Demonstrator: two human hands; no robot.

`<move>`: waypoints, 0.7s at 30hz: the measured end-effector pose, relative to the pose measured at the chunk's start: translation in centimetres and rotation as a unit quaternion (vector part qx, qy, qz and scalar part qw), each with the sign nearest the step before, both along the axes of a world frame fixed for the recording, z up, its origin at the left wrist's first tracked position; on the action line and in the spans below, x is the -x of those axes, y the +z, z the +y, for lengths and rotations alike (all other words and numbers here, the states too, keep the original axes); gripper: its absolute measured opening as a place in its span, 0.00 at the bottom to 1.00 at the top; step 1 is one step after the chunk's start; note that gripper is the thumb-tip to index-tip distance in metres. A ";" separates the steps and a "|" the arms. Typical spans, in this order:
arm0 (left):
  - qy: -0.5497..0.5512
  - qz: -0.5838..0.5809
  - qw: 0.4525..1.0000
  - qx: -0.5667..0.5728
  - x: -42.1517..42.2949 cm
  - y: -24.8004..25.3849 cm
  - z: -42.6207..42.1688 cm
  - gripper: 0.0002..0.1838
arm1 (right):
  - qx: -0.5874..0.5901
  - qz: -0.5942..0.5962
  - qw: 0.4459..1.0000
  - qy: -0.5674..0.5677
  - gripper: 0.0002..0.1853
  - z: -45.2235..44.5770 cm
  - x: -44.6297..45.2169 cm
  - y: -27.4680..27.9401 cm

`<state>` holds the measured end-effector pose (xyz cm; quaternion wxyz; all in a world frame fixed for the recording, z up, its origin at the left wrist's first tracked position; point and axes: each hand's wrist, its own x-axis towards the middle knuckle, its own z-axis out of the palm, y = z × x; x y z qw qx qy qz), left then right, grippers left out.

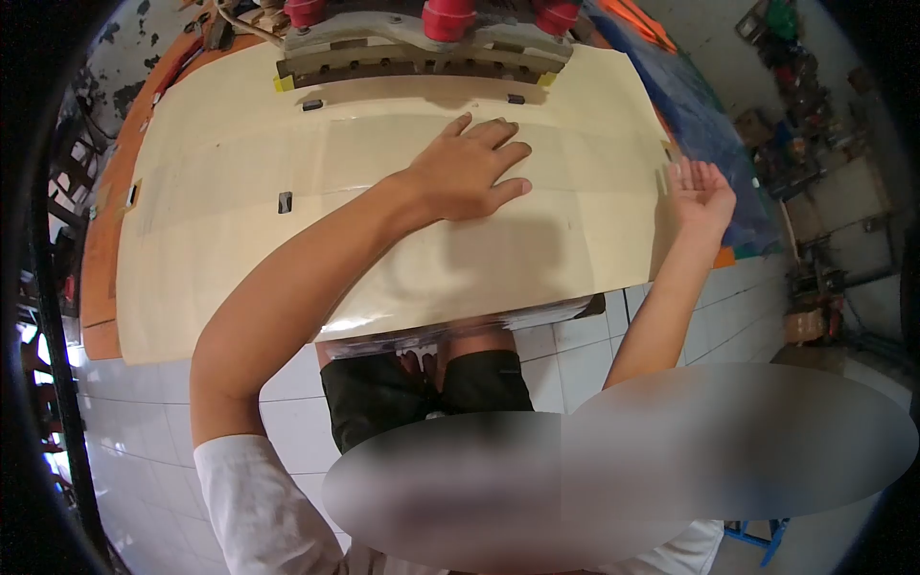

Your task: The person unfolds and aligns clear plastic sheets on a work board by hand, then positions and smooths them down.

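A large cream-coloured sheet (383,259) covers most of the work table. My left hand (470,171) lies palm down on its upper middle, fingers spread, with nothing in it. At the sheet's right edge is my right hand (704,195), palm turned up and fingers stretched out. I see nothing in that palm; whether its fingertips touch the sheet I cannot tell. Small dark rectangular pieces, such as one dark piece (285,202) on the left and another dark piece (516,99) near the top, sit on or show through the sheet.
Beyond the sheet stands a grey metal machine head (422,65) with red cylindrical parts (448,19). An orange table edge (100,287) shows at left. Blue plastic sheeting (695,120) hangs along the right side. White floor tiles (292,383) lie below, and assorted items line the right wall.
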<state>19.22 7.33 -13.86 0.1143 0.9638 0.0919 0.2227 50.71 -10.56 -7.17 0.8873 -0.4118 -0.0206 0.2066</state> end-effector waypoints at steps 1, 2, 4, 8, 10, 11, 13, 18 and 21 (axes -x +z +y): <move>0.002 -0.003 1.000 0.001 0.1 0.1 0.0 0.29 | 0.013 -0.032 0.998 -0.046 0.20 0.1 -0.1 1.1; 0.000 -0.005 1.000 0.003 0.1 0.1 0.0 0.29 | 0.025 -0.063 0.994 -0.092 0.20 0.3 -0.1 2.2; 0.002 -0.006 1.000 0.008 0.2 0.1 0.0 0.29 | 0.028 -0.097 0.990 -0.096 0.23 0.1 1.2 3.2; -0.002 -0.019 1.000 0.018 0.1 -0.1 0.0 0.29 | 0.091 -0.355 0.928 -0.072 0.33 1.0 8.3 4.0; -0.003 -0.028 0.999 0.016 -0.1 0.1 0.3 0.28 | 0.145 -0.613 0.776 -0.033 0.34 1.1 12.5 2.7; -0.011 -0.058 0.992 0.108 -0.3 0.4 0.6 0.28 | 0.149 -0.717 0.680 0.031 0.31 0.6 13.7 2.4; -0.019 -0.086 0.977 0.196 -0.2 1.5 0.9 0.28 | 0.108 -0.813 0.550 0.157 0.27 -0.8 15.3 2.0; 0.005 -0.160 0.881 0.446 -0.1 1.7 1.2 0.29 | 0.088 -0.752 0.620 0.207 0.21 -2.2 13.7 -0.3; 0.032 -0.124 0.843 0.522 0.4 2.5 1.1 0.28 | 0.306 -0.657 0.675 0.135 0.25 -2.1 13.5 -1.6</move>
